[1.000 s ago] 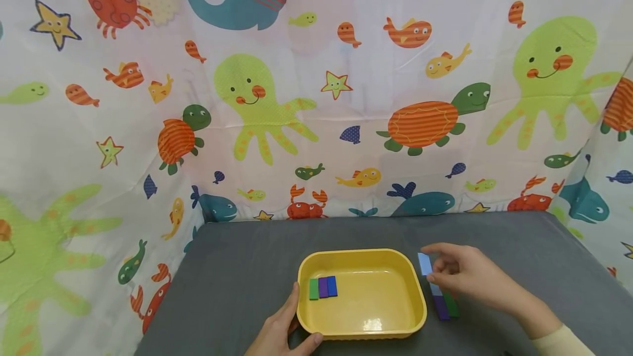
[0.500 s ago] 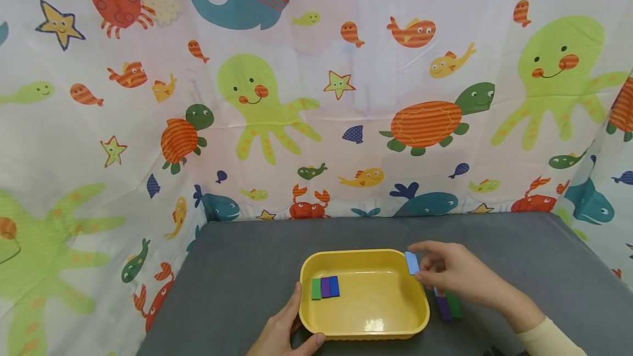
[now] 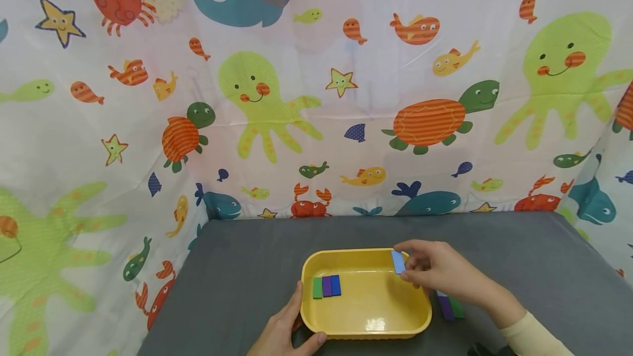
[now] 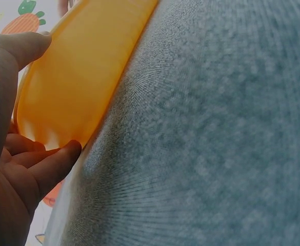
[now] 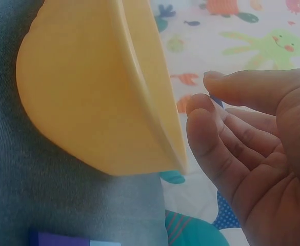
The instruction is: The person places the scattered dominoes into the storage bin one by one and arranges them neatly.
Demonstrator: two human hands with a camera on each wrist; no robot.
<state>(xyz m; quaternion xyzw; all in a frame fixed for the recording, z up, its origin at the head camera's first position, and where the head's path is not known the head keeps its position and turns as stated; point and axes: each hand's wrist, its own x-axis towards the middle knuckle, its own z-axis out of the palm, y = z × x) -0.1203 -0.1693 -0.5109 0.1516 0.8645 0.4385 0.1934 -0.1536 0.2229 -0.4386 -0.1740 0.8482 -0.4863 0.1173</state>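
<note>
A yellow plastic tray (image 3: 376,312) stands on the dark grey surface. My left hand (image 3: 284,326) holds its near left corner, fingers along the side and thumb at the front; the left wrist view shows them against the tray wall (image 4: 83,72). Between thumb and index finger my right hand (image 3: 437,269) pinches a light blue tile (image 3: 398,262), above the tray's far right corner. Mostly hidden by the fingers in the right wrist view is that tile. Inside the tray, at the left, a green tile (image 3: 317,288), a purple tile (image 3: 327,287) and a dark blue tile (image 3: 336,285) form a row.
Right of the tray, a purple tile (image 3: 446,309), a green tile (image 3: 456,308) and a partly hidden light blue tile (image 3: 441,294) lie on the grey cloth (image 3: 247,268). A white curtain (image 3: 296,191) printed with sea animals hangs behind and at both sides.
My right hand has carried the light blue tile leftward, from beside the tray to over its right part. The left hand keeps its hold on the tray. The head view has shifted slightly.
</note>
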